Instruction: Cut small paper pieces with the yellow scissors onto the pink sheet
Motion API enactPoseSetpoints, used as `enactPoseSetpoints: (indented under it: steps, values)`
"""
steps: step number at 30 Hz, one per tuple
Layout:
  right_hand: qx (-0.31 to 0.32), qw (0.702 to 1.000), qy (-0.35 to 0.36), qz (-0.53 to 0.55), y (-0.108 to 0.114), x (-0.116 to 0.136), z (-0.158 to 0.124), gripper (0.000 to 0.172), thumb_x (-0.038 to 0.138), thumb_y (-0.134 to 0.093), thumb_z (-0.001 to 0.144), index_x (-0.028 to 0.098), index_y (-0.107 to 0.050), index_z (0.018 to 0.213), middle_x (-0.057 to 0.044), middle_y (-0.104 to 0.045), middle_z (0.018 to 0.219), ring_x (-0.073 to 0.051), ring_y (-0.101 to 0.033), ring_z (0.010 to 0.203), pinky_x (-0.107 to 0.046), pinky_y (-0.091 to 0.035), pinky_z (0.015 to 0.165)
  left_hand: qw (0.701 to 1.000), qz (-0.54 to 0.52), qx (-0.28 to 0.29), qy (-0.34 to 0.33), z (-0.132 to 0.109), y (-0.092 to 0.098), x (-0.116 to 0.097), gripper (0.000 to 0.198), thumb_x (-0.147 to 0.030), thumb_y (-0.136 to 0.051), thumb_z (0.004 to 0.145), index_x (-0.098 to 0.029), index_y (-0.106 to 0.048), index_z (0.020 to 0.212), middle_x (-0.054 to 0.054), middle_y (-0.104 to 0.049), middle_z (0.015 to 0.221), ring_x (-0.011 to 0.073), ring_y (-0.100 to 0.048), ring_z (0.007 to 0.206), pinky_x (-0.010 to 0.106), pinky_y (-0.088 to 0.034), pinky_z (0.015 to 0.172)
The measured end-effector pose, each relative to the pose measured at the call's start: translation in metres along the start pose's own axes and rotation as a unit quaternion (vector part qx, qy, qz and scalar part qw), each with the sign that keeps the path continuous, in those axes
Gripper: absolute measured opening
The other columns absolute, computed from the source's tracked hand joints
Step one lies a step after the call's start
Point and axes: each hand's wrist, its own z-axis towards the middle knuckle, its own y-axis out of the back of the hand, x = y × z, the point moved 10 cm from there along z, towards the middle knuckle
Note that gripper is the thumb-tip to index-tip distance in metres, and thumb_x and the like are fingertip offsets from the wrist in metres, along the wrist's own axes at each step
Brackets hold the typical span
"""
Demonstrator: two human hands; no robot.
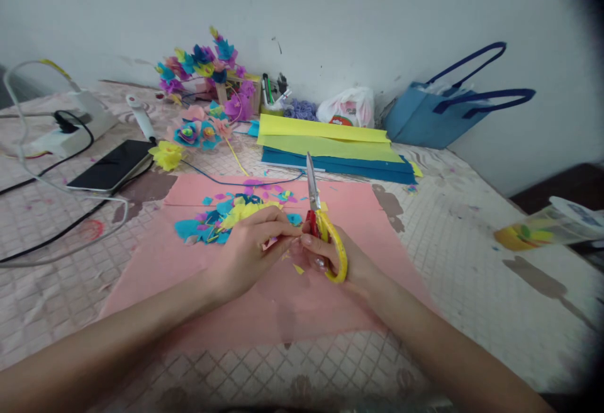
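Observation:
My right hand (334,250) is closed round a pair of scissors (312,186) with yellow and red handles. Their blades point up and away from me, seemingly closed together. My left hand (252,243) is pinched, its fingertips meeting those of the right hand; whatever lies between them is too small or hidden to name. Beneath both hands spreads a pink sheet (226,312). Just beyond the left hand lies a heap of cut paper pieces (212,221) in blue, yellow and purple, partly covered by that hand. Small yellow scraps (299,269) lie under the fingers.
Folded yellow sheets (325,139) and blue sheets (340,164) lie behind. Paper flowers (198,133), a phone (111,166), a glue gun (140,117) and a power strip (78,126) with cables occupy the left. At right are a blue bag (425,114) and a plastic cup (542,227) of yellow drink.

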Motion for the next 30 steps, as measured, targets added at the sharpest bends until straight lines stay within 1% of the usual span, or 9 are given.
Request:
enactPoseSetpoints:
  steps: [5,7,11,15,18,20,23,25,30]
  values:
    - [0.004,1.0,0.002,-0.016,-0.004,0.004,-0.002,0.043,0.047,-0.077,0.063,0.019,-0.048,0.074,0.009,-0.044,0.05,-0.003,-0.034,0.036,-0.017,-0.023,0.033,0.999,0.028,0.0,-0.04,-0.001,0.001,-0.009,0.013,-0.01,-0.053,0.087,-0.016,-0.064,0.089,0.005,-0.06,0.086,0.0135,-0.057,0.079,0.025,-0.047,0.066]
    - [0.005,1.0,0.0,-0.025,-0.005,0.005,-0.002,0.043,0.048,-0.077,0.063,0.018,-0.048,0.073,0.009,-0.044,0.05,-0.003,-0.034,0.036,-0.018,-0.022,0.033,0.999,0.035,0.004,-0.04,0.001,0.002,-0.01,0.012,-0.011,-0.052,0.088,-0.016,-0.063,0.086,0.005,-0.059,0.085,0.0136,-0.056,0.079,0.026,-0.046,0.068]
    - [-0.018,0.999,0.006,-0.034,0.002,0.008,-0.002,0.041,0.046,-0.077,0.064,0.019,-0.048,0.073,0.009,-0.043,0.05,-0.004,-0.034,0.036,-0.017,-0.023,0.034,0.999,0.039,0.028,0.011,0.003,-0.001,0.002,0.014,-0.012,-0.049,0.088,-0.016,-0.062,0.084,0.004,-0.058,0.084,0.0138,-0.055,0.078,0.026,-0.045,0.067]
    - [-0.047,0.997,0.01,-0.052,0.016,0.008,0.0,0.039,0.045,-0.075,0.065,0.018,-0.049,0.073,0.009,-0.044,0.05,-0.003,-0.034,0.037,-0.016,-0.022,0.033,0.996,0.032,0.064,0.057,0.001,-0.01,0.017,0.014,-0.011,-0.051,0.085,-0.016,-0.063,0.08,0.003,-0.059,0.079,0.0125,-0.054,0.069,0.024,-0.042,0.058]
    - [-0.037,0.999,0.01,-0.035,0.019,0.006,0.001,0.037,0.044,-0.075,0.067,0.019,-0.049,0.074,0.009,-0.043,0.051,-0.003,-0.032,0.037,-0.016,-0.022,0.033,0.994,0.008,0.059,0.088,0.0,-0.012,0.024,0.012,-0.013,-0.054,0.084,-0.016,-0.064,0.078,0.002,-0.06,0.075,0.0118,-0.054,0.065,0.022,-0.041,0.054]
    - [-0.029,0.999,0.009,-0.031,0.017,0.006,0.001,0.037,0.044,-0.075,0.067,0.019,-0.049,0.075,0.009,-0.043,0.053,-0.003,-0.033,0.037,-0.016,-0.023,0.033,0.993,-0.01,0.055,0.102,-0.001,-0.014,0.026,0.012,-0.016,-0.055,0.084,-0.017,-0.066,0.081,0.003,-0.062,0.077,0.0123,-0.055,0.066,0.022,-0.042,0.054]
    - [-0.016,0.999,0.005,-0.05,0.01,0.006,-0.001,0.039,0.046,-0.075,0.065,0.018,-0.049,0.074,0.008,-0.045,0.053,-0.003,-0.033,0.037,-0.016,-0.023,0.033,0.993,-0.034,0.043,0.104,-0.001,-0.014,0.024,0.013,-0.017,-0.057,0.084,-0.018,-0.069,0.087,0.004,-0.064,0.081,0.0124,-0.056,0.067,0.023,-0.042,0.055]
    - [-0.012,0.998,0.0,-0.061,0.007,0.006,-0.002,0.041,0.048,-0.075,0.064,0.018,-0.05,0.073,0.008,-0.044,0.052,-0.003,-0.033,0.037,-0.016,-0.022,0.033,0.993,-0.043,0.032,0.101,-0.001,-0.013,0.021,0.013,-0.016,-0.058,0.084,-0.018,-0.07,0.087,0.004,-0.064,0.079,0.0117,-0.055,0.065,0.022,-0.041,0.054]
    - [-0.034,0.997,-0.012,-0.074,0.008,0.006,-0.005,0.042,0.049,-0.077,0.061,0.018,-0.051,0.075,0.007,-0.046,0.055,-0.005,-0.037,0.041,-0.017,-0.024,0.035,0.995,-0.04,0.021,0.088,0.0,-0.009,0.014,0.014,-0.014,-0.058,0.083,-0.018,-0.072,0.087,0.003,-0.063,0.077,0.0101,-0.053,0.061,0.021,-0.04,0.051]
